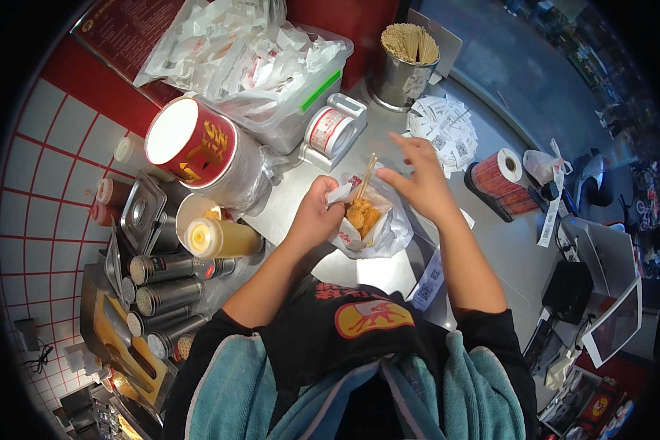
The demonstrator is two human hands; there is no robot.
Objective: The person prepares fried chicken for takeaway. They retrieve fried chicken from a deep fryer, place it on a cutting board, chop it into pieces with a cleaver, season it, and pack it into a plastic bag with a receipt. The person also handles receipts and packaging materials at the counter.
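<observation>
A paper bag set inside a clear plastic bag holds pieces of golden fried food. Two wooden skewers stick up out of it. My left hand grips the paper's edge on the left side, thumb over the rim. Just right of the skewers, my right hand is raised with its fingers spread and nothing held in them. Whether its thumb touches the bag, I cannot tell.
Toward the back are a metal canister of wooden skewers, printed receipts, a tape dispenser and a plastic bin of bags. Left stand paper buckets, a sauce bottle and metal shakers. Right are a label roll and a screen.
</observation>
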